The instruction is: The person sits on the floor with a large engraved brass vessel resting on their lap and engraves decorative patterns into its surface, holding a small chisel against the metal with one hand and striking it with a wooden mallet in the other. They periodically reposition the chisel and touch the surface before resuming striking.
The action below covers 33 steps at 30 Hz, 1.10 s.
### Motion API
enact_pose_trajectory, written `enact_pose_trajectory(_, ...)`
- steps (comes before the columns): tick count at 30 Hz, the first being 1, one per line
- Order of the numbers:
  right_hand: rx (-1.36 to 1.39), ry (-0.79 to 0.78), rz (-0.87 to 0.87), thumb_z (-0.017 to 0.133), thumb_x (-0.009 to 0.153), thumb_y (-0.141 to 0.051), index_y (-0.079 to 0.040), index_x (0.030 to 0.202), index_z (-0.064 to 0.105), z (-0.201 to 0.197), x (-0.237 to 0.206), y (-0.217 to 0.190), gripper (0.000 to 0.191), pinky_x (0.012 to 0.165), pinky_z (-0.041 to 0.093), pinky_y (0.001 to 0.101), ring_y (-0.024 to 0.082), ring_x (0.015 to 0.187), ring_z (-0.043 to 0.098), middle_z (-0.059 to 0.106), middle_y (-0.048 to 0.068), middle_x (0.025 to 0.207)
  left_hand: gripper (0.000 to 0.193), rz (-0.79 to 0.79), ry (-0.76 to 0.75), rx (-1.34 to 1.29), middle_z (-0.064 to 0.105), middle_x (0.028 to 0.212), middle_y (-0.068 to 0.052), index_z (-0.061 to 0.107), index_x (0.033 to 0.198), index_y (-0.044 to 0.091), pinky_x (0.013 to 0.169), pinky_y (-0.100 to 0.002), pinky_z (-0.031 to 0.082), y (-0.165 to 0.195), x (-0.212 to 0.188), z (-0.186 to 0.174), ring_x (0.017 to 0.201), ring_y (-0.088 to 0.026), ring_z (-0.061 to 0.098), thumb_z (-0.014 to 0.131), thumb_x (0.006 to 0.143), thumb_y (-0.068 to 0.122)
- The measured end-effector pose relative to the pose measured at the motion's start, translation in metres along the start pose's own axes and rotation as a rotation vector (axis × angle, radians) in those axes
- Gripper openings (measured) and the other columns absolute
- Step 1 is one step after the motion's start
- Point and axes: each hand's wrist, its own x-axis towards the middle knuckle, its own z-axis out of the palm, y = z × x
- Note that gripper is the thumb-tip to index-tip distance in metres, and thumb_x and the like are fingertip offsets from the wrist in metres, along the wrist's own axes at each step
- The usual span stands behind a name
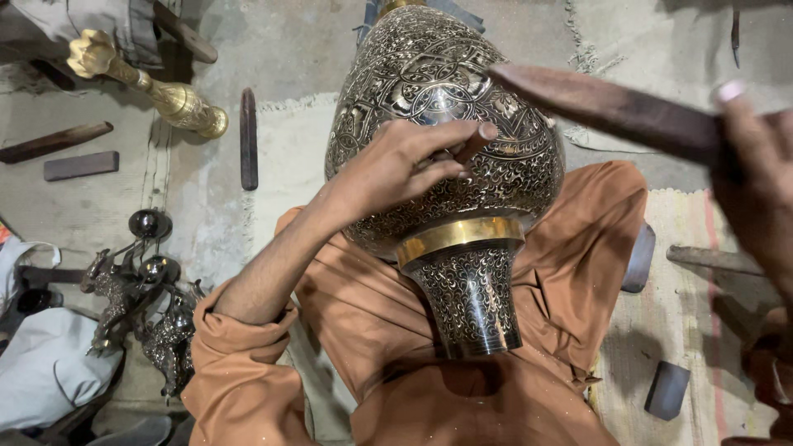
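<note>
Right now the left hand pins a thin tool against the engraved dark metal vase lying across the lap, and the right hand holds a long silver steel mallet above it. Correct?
Not quite. The head view shows the right hand holding a long dark wooden striker, not silver steel. The left hand does pin a thin tool against the engraved dark metal vase across the lap.

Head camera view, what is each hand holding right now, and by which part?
Left hand pinches a small chisel by its shaft against the engraved vase. Right hand grips a wooden mallet at one end.
</note>
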Motion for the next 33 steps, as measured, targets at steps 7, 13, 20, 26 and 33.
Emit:
enact_pose_trajectory(7,0.227,0.029,0.059,0.080,0.091,-0.009,0.003,0.142,0.049,-0.003,0.031,-0.014,0.061,0.075,0.055,0.0433,0.036,0.088,0.067,0.063,0.025,0.103,0.052,-0.043,-0.027,0.005,0.078,0.095,-0.003,0.057,0.145,0.024,0.060,-0.030,0.063,0.000,0.001,-0.003,0.063,-0.012,0.070,0.074,0.097,0.016)
enact_pose_trajectory(13,0.165,0.093,-0.062,0.081,0.086,-0.015,0.004,0.138,0.051,-0.009,0.059,-0.050,0.063,0.076,0.057,0.0431,0.035,0.089,0.069,0.065,0.025,0.104,0.050,0.060,0.018,0.006,0.079,0.097,-0.003,0.055,0.147,0.023,0.066,-0.030,0.062,-0.003,0.002,-0.005,0.071,-0.011,0.073,0.073,0.100,0.018)
enact_pose_trajectory(20,0.202,-0.065,0.058,0.084,0.089,-0.019,-0.009,0.153,0.045,-0.021,0.062,-0.055,0.076,0.068,0.054,0.0378,0.027,0.080,0.068,0.064,0.014,0.093,0.051,-0.037,-0.060,0.020,0.079,0.088,-0.005,0.060,0.143,0.016,0.051,-0.033,0.053,-0.001,0.007,-0.007,0.053,-0.015,0.063,0.075,0.095,0.022)
enact_pose_trajectory(26,0.126,0.012,-0.056,0.082,0.092,-0.010,-0.006,0.150,0.047,-0.019,0.053,-0.053,0.068,0.066,0.052,0.0410,0.032,0.075,0.066,0.063,0.017,0.092,0.047,0.058,-0.022,0.009,0.080,0.098,-0.008,0.062,0.140,0.011,0.060,-0.032,0.059,-0.009,0.006,-0.004,0.063,-0.013,0.069,0.074,0.096,0.022)
enact_pose_trajectory(33,0.072,-0.025,-0.089,0.082,0.084,0.003,-0.003,0.154,0.048,-0.017,0.028,-0.025,0.078,0.068,0.050,0.0422,0.033,0.075,0.061,0.058,0.020,0.090,0.039,0.089,0.168,-0.191,0.073,0.121,-0.012,0.056,0.144,0.010,0.083,-0.030,0.066,0.008,-0.009,0.010,0.104,-0.022,0.079,0.066,0.107,0.002)
